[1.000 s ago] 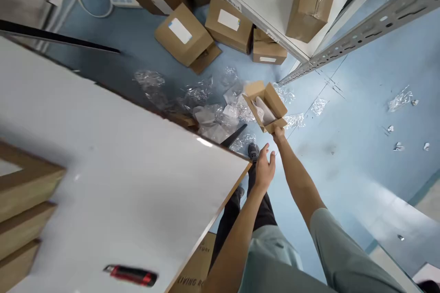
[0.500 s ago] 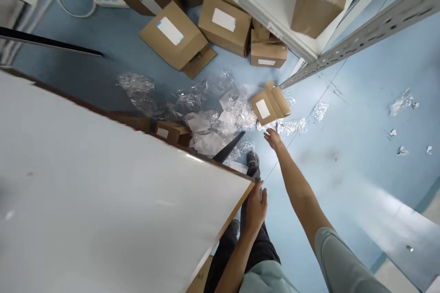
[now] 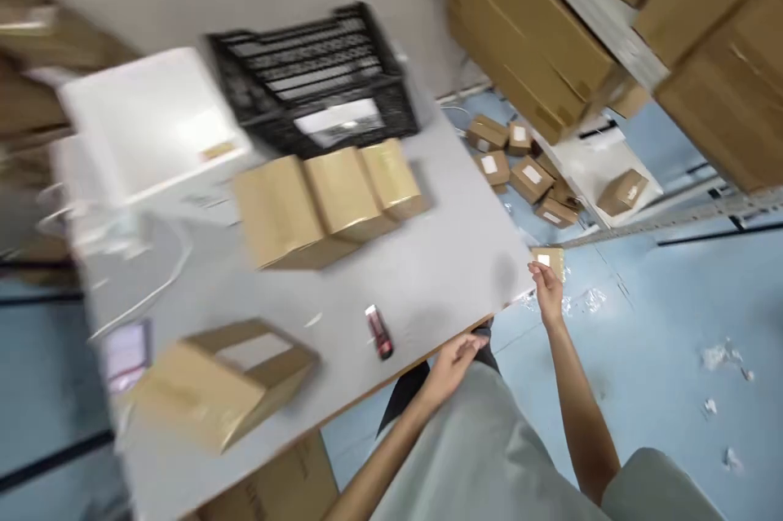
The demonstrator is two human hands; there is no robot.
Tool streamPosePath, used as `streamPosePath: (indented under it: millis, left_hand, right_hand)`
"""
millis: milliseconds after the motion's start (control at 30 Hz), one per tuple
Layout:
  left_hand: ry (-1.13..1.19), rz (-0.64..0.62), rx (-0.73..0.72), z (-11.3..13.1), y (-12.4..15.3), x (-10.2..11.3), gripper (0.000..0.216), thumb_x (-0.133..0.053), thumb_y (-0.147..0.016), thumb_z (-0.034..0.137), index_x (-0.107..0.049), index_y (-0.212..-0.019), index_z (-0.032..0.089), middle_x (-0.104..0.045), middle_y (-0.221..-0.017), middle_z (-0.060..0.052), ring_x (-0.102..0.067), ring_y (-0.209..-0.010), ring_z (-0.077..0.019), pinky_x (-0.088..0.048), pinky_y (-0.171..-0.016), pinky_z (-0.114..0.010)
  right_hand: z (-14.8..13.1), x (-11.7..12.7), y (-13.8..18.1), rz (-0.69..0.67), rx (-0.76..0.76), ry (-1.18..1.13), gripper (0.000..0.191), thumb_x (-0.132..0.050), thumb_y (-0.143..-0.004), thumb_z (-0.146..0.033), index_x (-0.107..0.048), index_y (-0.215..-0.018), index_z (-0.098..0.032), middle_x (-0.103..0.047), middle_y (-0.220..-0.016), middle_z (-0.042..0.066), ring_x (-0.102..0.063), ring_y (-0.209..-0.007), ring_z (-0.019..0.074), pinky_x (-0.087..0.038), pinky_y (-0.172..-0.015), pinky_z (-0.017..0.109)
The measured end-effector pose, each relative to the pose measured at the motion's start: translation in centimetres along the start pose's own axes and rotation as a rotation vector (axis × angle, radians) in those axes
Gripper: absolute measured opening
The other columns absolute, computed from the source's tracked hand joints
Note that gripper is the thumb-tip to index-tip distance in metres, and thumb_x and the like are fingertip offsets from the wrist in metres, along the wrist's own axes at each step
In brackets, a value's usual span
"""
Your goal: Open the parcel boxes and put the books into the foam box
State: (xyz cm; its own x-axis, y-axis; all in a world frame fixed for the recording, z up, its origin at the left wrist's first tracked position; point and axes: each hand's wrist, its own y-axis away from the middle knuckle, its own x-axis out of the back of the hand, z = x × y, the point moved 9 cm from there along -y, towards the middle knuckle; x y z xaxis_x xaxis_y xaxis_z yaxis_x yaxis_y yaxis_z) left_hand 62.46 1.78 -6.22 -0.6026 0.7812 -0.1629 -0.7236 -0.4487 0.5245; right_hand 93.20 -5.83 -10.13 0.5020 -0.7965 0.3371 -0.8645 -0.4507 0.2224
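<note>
Cardboard, brown and matte, is what our right hand (image 3: pixel 546 293) meets: a small box (image 3: pixel 550 259) with a white label on its upturned face, seen just past the far right corner of the table (image 3: pixel 453 260), over the blue floor (image 3: pixel 673 284). The box lies straight ahead of that hand, at the fingertips. Our fingers rise to its near edge and seem to touch it, yet the blur keeps us from telling whether they grip it or only brush it. It looks close to square from here, so we read no clear long axis. Our right hand is the nearer one. Our left hand (image 3: pixel 453 356) is at the table's near edge, well apart from the box, fingers loosely spread and holding nothing.

Nearest that left hand, on the smooth pale tabletop, lies a slim red and black cutter (image 3: pixel 379 332), its length pointing away from us. Farther in stands a row of three boxes (image 3: pixel 330 199), side by side and touching, and behind them a black slatted crate (image 3: pixel 318 81) beside a white tray (image 3: pixel 147 117). An open carton (image 3: pixel 220 382) sits tilted at the left. Beyond the corner, labelled parcels (image 3: pixel 519 166) litter the floor under a metal shelf (image 3: pixel 673 215) loaded with large cartons, and crumpled scraps (image 3: pixel 722 356) lie at the right.
</note>
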Motion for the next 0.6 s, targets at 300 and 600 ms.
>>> streamPosePath:
  millis: [300,600]
  left_hand:
    - [0.011,0.791,-0.271,1.7,19.7,31.4,0.041,-0.070,-0.099,0.062,-0.068,-0.084,0.023,-0.084,-0.122,-0.013,-0.076,-0.123,-0.0289,-0.057,-0.115,-0.047]
    - [-0.425,1.155,-0.076,-5.8,28.2,51.7,0.062,-0.071,-0.095,0.031,-0.056,-0.152,0.010,-0.053,-0.168,-0.026,-0.045,-0.163,-0.0363,-0.031,-0.139,-0.051]
  right_hand:
    - [-11.6,-29.4,22.5,-0.721,-0.014,-0.068,0.055,-0.082,-0.087,-0.071,-0.080,-0.114,-0.023,-0.086,-0.118,0.015,-0.081,-0.108,0.0297,-0.064,-0.103,0.048]
    - [-4.0,-43.6,39.9,-1.003,-0.412,0.378,0.086,-0.097,-0.079,-0.051,-0.063,-0.152,-0.021,-0.083,-0.112,0.011,-0.080,-0.075,0.0240,-0.071,-0.070,0.038]
